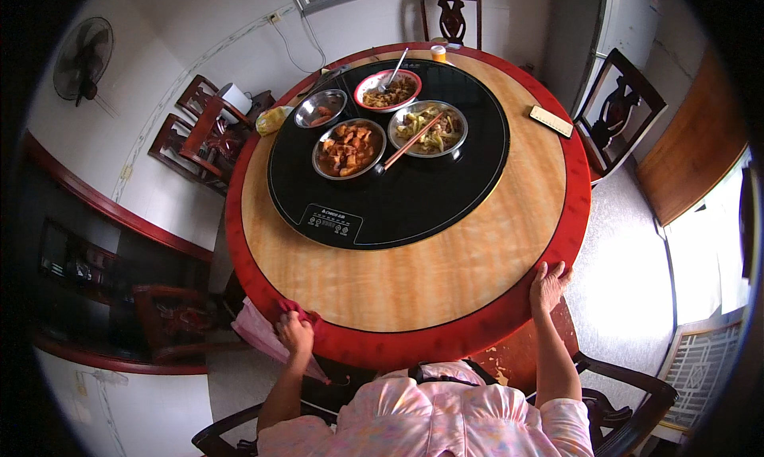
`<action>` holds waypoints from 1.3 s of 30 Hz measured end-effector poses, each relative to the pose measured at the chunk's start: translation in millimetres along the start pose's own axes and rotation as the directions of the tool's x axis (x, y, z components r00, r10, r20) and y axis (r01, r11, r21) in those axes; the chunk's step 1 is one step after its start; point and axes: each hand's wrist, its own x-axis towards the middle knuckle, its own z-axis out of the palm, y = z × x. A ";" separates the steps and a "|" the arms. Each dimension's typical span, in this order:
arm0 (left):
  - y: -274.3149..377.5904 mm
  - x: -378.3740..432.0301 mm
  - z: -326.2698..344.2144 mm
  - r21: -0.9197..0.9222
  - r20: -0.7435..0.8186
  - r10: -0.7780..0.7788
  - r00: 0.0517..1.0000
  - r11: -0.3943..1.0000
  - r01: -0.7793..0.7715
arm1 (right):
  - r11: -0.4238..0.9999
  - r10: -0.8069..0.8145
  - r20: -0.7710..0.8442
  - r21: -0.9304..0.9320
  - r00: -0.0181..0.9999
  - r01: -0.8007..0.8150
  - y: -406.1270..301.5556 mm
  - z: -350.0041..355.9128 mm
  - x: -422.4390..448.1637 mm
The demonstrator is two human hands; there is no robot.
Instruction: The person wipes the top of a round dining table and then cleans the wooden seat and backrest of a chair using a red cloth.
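Note:
My left hand [295, 333] is closed on a dark red cloth [298, 311] at the near left rim of a round table [412, 302]. A pink cloth or bag [262, 333] hangs below the rim beside it. My right hand [550, 287] rests on the red rim at the near right, fingers spread, holding nothing. On the table's black glass warming plate [436, 200] stand a steel bowl of stewed food [349, 149], a steel bowl of greens [456, 136] with wooden chopsticks [413, 142] across it, a red-rimmed bowl [388, 91] with a spoon, and a steel bowl [321, 108] with little food.
A phone-like pale object [551, 121] lies near the right rim. A yellow packet [273, 121] sits at the left rim, an orange-and-white jar [439, 53] at the far side. Dark wooden chairs [621, 113] stand around the table. A wall fan [83, 60] is at the left.

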 end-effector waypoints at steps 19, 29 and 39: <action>293.9 -1.4 8.4 -0.454 -0.195 0.950 0.245 0.134 -0.881 | 0.963 0.252 0.175 0.049 0.952 -0.264 27.9 1.5 24.7; 462.6 46.8 62.8 -0.478 -0.342 0.869 0.357 0.166 -0.862 | 0.971 0.223 0.045 0.084 0.974 -0.226 26.1 3.5 21.9; 608.6 106.4 108.8 -0.444 -0.321 0.724 0.610 0.454 -0.773 | 0.956 0.280 0.153 0.041 0.948 -0.289 21.7 -5.9 19.1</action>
